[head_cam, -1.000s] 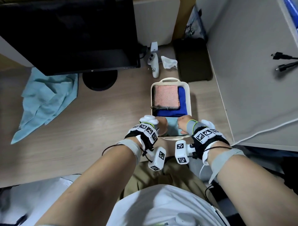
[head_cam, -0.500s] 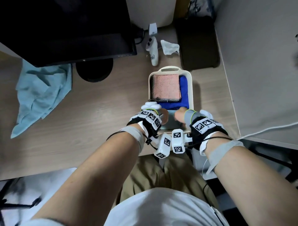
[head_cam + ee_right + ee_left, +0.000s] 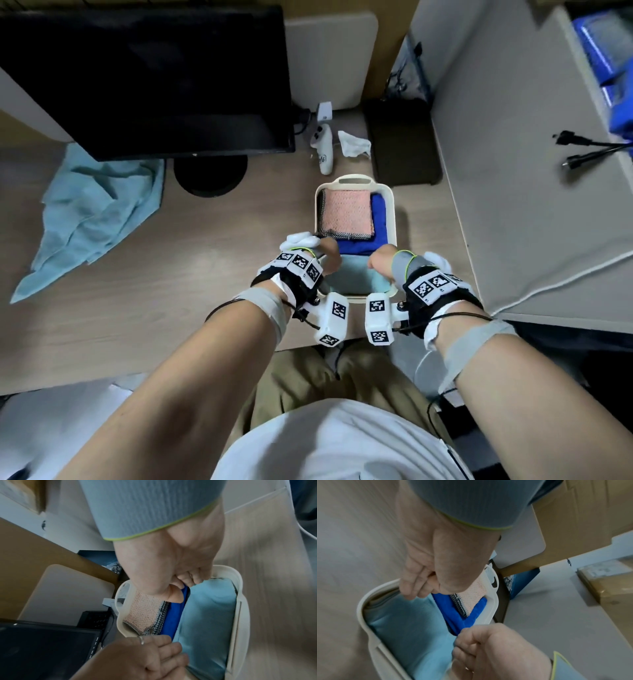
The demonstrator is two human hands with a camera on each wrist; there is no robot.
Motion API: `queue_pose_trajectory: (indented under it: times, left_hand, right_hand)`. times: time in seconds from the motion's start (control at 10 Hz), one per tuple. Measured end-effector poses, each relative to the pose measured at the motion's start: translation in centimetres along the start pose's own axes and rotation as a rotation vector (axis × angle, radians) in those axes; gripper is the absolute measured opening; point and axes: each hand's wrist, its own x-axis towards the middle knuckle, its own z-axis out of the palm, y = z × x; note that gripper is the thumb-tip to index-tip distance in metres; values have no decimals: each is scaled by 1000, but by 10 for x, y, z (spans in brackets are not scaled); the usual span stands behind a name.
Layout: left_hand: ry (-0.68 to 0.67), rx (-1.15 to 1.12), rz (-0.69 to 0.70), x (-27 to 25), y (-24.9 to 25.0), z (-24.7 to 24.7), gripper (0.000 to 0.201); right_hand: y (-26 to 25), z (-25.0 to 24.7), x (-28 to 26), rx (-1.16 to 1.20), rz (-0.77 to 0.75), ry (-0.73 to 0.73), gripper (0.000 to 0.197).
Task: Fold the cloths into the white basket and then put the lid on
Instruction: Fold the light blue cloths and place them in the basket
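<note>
Head view. Pale wood-grain worktop [image 3: 144,274], a dark monitor [image 3: 147,78] on a round stand at the back left, a grey partition on the right. A loose light-teal cloth [image 3: 92,212] lies crumpled at the left, well apart from the white basket [image 3: 390,219]. Behind the basket: a white controller [image 3: 323,150], a crumpled white tissue [image 3: 354,147], a dark pad [image 3: 404,154]. A pale rounded board, possibly the lid [image 3: 332,58], leans upright at the back. Basket sits near the front edge, centre-right. Inside, far end: a pink cloth [image 3: 346,214] on top of a blue cloth [image 3: 376,222]; near end: a folded light-blue cloth [image 3: 356,277]. Left hand [image 3: 308,263] and right hand [image 3: 407,270] are both at the near end, one at each side of the light-blue cloth.

Left wrist view. Left hand [image 3: 440,568] has its fingers [image 3: 412,588] curled down at the basket rim [image 3: 361,614], tips on the edge of the light-blue cloth [image 3: 406,626], nipping it against the thumb. Right hand [image 3: 496,651] at the opposite edge, fingers bent onto the same cloth. Blue cloth [image 3: 453,615] and pink cloth [image 3: 474,597] lie just beyond.

Right wrist view. Right hand [image 3: 175,568] curled, thumb and fingers pinching the light-blue cloth [image 3: 209,615] at its border with the blue cloth [image 3: 173,616]. Left hand [image 3: 154,660] gripping the far edge. Image blurred.
</note>
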Motion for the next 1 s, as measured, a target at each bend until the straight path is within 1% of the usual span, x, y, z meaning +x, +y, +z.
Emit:
queue_pose_trajectory:
  times: [0.1,0.2,0.3,0.4,0.5,0.6,0.7,0.8,0.9,1.0]
  left_hand:
    - [77,-94,22,3,-10,-8,31]
    - [169,-286,-6,6,-33,-14,29]
    - [273,-469,-37,0,-71,-15,31]
    - [352,-589,-84,-18,-103,-15,31]
    - [450,-793,-119,-49,-133,-16,28]
    - [557,-955,-181,-76,-182,-12,28]
    - [623,-1032,-270,-87,-223,-15,26]
    - [665,-1040,-325,-92,-272,-21,24]
    - [671,-986,-400,-84,-323,-28,16]
    - [674,-907,-434,-72,-382,-48,22]
  right_hand:
    - [-8,3,-8,116,32,83,39]
    - [-24,17,-6,177,16,94,16]
    - [-51,34,-16,480,-111,60,27]
    - [-75,58,-27,462,-181,-1,26]
    - [-102,89,-24,464,-264,-23,25]
    - [-131,129,-30,434,-299,-118,20]
    - [-152,160,-38,322,-342,-165,16]
    - [-186,194,-34,279,-354,-215,16]
    - [-222,222,-28,277,-307,-253,23]
    - [-268,257,-16,170,-338,-258,26]
